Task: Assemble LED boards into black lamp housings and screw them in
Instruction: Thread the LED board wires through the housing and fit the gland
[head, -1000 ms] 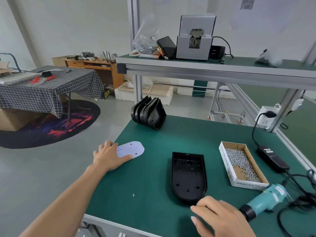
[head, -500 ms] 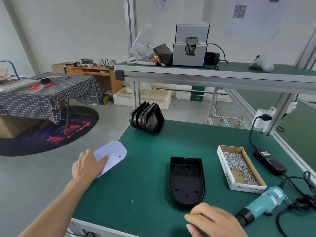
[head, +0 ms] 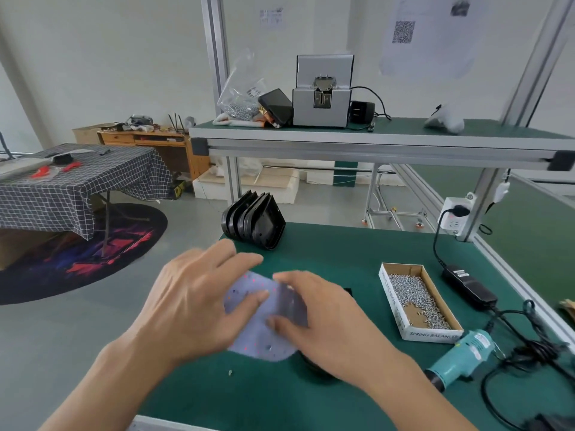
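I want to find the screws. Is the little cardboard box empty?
No, the cardboard box on the green table holds a heap of small silver screws.

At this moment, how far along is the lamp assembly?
Early. Done: one black housing lies on the green bench, mostly hidden under the hands. In hand: left hand and right hand both hold the LED board over it, board not visibly seated. Left: seating and screwing; the screwdriver lies untouched, the screw box waits, and stacked housings remain.
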{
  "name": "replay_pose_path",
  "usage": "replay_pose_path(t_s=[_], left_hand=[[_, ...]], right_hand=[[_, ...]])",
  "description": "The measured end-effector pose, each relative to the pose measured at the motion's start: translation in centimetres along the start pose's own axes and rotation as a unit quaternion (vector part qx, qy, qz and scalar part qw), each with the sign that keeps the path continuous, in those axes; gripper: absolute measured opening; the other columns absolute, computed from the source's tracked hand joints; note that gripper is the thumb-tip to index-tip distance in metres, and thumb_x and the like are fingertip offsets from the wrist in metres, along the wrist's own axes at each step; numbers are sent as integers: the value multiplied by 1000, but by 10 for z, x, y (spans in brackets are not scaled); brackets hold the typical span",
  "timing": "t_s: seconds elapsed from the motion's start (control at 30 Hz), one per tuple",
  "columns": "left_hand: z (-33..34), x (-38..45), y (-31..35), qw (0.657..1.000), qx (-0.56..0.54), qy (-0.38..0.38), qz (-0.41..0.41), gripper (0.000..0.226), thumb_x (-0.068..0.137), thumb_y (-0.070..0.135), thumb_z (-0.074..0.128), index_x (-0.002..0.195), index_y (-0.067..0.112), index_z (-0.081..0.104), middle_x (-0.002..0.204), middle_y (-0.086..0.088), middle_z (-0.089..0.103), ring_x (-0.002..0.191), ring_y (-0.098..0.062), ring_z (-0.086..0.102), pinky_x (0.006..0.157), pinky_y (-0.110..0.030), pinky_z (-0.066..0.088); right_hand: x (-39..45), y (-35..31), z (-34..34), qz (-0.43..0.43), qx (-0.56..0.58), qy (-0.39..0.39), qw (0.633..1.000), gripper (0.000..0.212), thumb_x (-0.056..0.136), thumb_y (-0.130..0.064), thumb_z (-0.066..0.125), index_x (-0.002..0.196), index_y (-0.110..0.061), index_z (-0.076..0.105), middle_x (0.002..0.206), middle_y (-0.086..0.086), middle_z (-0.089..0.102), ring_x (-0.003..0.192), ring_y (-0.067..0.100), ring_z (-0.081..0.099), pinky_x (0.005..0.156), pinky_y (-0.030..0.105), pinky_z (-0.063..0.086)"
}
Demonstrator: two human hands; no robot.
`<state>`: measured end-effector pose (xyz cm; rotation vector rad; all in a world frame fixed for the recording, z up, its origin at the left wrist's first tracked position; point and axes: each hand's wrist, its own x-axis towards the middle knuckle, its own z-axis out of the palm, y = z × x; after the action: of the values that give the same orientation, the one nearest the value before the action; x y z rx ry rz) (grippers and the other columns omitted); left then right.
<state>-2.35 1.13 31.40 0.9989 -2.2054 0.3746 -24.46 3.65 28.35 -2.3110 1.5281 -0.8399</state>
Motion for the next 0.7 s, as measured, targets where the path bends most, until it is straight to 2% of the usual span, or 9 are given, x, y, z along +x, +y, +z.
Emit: replay_pose_path(t_s=[0.07,0.13,0.2,0.27,0.37,0.43,0.53,0.6,0.7], left_hand=[[-3,-1,14,999,-34,8,11,44,90,45,66,120,15,73,87,6,54,64,-23,56,57,-37,50],[0,-6,18,997,-78,7,-5,51,92,51,62,129,18,69,94,9,52,73,-12,56,65,-31,50],[5,-15,11,989,-145,1,-39,59,96,61,53,140,23,60,108,13,54,91,-6,58,78,-25,47],[12,-27,1,966,-246,-7,-81,66,101,68,39,148,24,52,120,8,60,107,-17,63,92,-26,45],[28,-50,-13,909,-377,-5,-180,63,102,58,34,150,20,50,133,-1,66,127,-22,61,109,-34,41],[38,-63,-17,902,-379,-23,-205,56,99,55,38,148,30,51,141,6,63,137,-16,55,116,-39,38],[55,-74,-19,935,-287,-30,-206,53,85,60,57,137,49,55,136,31,60,127,5,55,109,-20,39],[68,-80,-25,952,-196,7,-234,49,76,57,57,123,46,61,117,42,61,107,5,56,104,-30,40],[84,-101,-53,947,-94,52,-303,44,83,49,53,102,14,72,90,16,68,86,-20,61,93,-25,40]], right_hand=[[0,-2,-9,6,18,-13,1000,19,93,-49,67,103,-33,64,93,-15,63,84,6,56,77,27,47],[-9,3,-14,4,64,-50,997,26,96,-45,65,82,-24,56,75,-13,54,67,7,47,60,23,39],[-20,9,-18,36,160,-73,984,32,98,-46,64,83,-20,55,70,-13,48,62,5,38,55,20,33],[-30,15,-25,74,230,-62,968,35,96,-52,63,85,-19,59,71,-13,50,63,6,40,57,21,33],[-42,25,-36,104,310,-39,944,39,93,-56,63,87,-17,64,76,-6,58,68,12,49,63,28,39],[-48,28,-40,109,370,-27,922,38,92,-53,67,86,-16,67,76,-3,62,67,14,51,62,26,39],[-55,30,-47,114,490,-15,864,47,81,-59,81,85,-13,70,81,6,67,67,17,56,61,25,43],[-60,29,-53,109,550,-2,828,47,73,-58,88,82,-15,72,80,8,68,63,15,59,57,22,46],[-65,29,-61,122,616,39,778,59,60,-52,98,87,-6,73,86,19,71,65,22,65,60,28,52]])
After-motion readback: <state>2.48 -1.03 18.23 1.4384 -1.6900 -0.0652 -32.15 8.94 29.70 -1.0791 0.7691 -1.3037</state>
